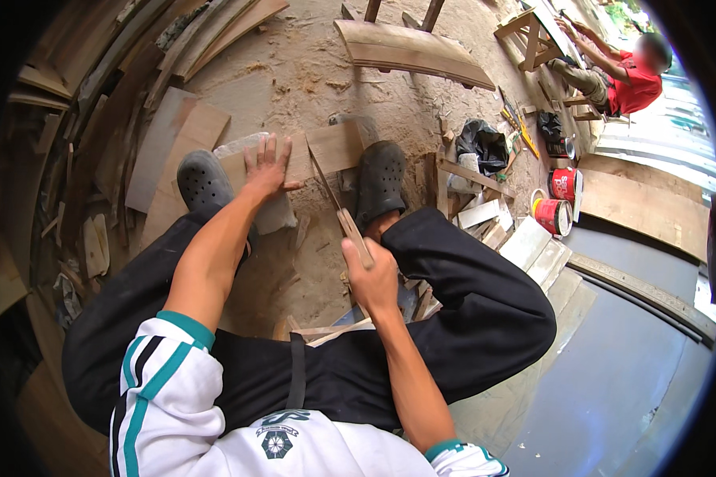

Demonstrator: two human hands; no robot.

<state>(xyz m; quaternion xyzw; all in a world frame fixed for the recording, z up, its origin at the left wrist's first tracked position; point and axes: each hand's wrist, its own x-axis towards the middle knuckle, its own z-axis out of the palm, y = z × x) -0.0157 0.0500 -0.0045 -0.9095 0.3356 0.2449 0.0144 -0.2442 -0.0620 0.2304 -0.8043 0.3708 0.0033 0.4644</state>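
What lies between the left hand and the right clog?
Head view: the saw blade and a stretch of wooden board lie between the left hand and right clog.

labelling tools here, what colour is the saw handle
The saw handle is light brown, seen best in the head view.

White shirt (334, 449): dark letters over dark emblem (277, 445), its banner writing too small | upper red can (566, 184): white lettering | lower red can (550, 215): pale lettering
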